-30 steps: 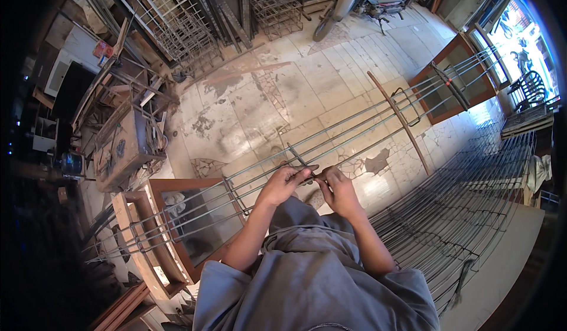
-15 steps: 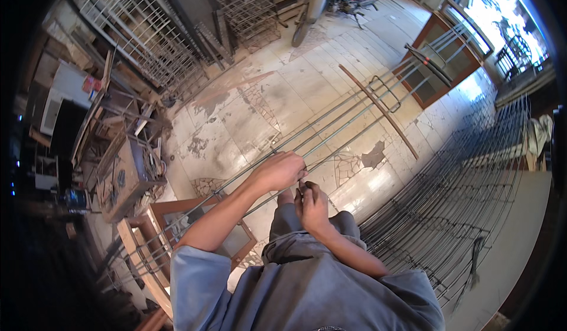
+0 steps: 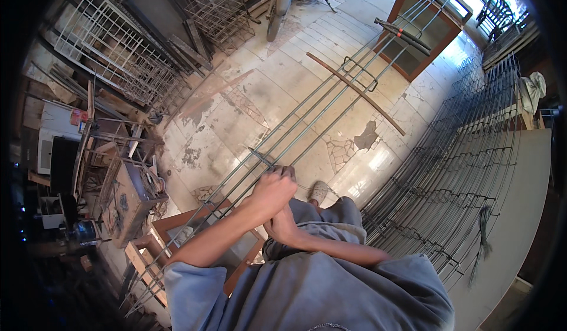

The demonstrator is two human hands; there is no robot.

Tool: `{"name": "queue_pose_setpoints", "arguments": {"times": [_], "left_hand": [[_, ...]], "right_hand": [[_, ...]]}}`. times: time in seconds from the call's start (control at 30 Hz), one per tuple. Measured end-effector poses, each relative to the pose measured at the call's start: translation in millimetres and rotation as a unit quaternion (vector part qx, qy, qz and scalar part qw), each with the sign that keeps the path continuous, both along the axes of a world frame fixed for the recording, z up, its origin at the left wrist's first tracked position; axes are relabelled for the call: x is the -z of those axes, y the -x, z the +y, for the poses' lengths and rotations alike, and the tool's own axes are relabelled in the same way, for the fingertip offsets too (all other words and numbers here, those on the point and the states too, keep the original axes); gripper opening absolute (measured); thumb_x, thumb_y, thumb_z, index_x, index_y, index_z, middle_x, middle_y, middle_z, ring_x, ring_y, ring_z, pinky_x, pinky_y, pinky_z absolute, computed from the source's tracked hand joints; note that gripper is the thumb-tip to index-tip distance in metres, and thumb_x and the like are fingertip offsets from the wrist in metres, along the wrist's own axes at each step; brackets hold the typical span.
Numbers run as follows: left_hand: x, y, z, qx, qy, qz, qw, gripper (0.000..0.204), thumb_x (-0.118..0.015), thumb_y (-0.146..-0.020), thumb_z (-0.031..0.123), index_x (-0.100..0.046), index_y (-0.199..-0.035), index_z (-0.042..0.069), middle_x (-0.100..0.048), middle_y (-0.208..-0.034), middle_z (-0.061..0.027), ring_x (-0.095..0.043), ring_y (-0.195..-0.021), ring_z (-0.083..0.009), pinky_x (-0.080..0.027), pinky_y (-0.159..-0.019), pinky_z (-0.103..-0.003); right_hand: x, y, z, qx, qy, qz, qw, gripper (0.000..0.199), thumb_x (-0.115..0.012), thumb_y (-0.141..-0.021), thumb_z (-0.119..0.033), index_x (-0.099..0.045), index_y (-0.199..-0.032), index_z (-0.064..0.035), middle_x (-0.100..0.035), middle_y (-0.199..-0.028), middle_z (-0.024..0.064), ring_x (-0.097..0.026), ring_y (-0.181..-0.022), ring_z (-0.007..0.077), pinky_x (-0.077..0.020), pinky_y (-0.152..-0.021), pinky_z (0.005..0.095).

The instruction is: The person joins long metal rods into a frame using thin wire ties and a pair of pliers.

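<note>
Several long steel rods [image 3: 314,111] run side by side from lower left to upper right in front of me. My left hand [image 3: 273,190] is closed at the rods, beside a short crosswise metal piece [image 3: 260,156]. Just under it my right hand [image 3: 282,223] reaches up, mostly covered by the left hand and wrist, its fingers bent round at the rods. What either hand grips is hidden. Farther along, a bent-steel stirrup [image 3: 372,84] hangs on the rods near a thin brown bar [image 3: 357,93] lying across.
Wood-framed glazed panels [image 3: 407,56] stand under both rod ends. A dark long-handled tool with a red band [image 3: 404,35] lies across the rods. Stacked wire-tied rod cages [image 3: 437,183] fill my right, with a wire bundle [image 3: 483,236] on them. A cluttered workbench [image 3: 127,195] stands left; a motorcycle [image 3: 283,3] is far off.
My hands have shifted left along the rods and come together, the right now tucked beneath the left. The view has turned and tilted slightly, and a shoe now shows.
</note>
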State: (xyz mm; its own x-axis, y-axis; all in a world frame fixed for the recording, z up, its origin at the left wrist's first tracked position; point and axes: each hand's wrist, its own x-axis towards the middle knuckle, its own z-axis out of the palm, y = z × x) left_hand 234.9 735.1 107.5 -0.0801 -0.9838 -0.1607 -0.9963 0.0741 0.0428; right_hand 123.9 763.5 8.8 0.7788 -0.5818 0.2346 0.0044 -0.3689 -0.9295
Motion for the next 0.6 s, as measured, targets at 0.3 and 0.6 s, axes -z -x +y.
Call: {"name": "queue_pose_setpoints", "arguments": {"times": [0.3, 0.6], "left_hand": [[13.3, -14.7, 25.1, -0.187, 0.074, 0.289, 0.936, 0.036, -0.065, -0.091, 0.013, -0.057, -0.125, 0.004, -0.063, -0.105, -0.0195, -0.064, -0.091, -0.0404, -0.053, -0.079, -0.047], [45.1, 4.0, 35.6, -0.266, 0.224, 0.263, 0.900, 0.013, -0.070, -0.085, 0.004, -0.063, -0.096, 0.002, -0.064, -0.094, -0.0130, -0.065, -0.085, -0.0328, -0.053, -0.073, -0.042]], "right_hand": [[-22.2, 68.7, -66.1, -0.210, 0.031, 0.140, 0.967, 0.057, -0.062, -0.089, -0.012, -0.041, -0.140, 0.0059, -0.050, -0.127, 0.0291, -0.061, -0.097, 0.0445, -0.0508, -0.086, 0.0485], [-179.8, 142.5, -290.6, -0.111, 0.103, 0.237, 0.960, 0.011, -0.065, -0.086, -0.004, -0.068, -0.097, 0.0000, -0.071, -0.090, 0.0131, -0.071, -0.081, 0.0259, -0.0580, -0.072, 0.0358]]}}
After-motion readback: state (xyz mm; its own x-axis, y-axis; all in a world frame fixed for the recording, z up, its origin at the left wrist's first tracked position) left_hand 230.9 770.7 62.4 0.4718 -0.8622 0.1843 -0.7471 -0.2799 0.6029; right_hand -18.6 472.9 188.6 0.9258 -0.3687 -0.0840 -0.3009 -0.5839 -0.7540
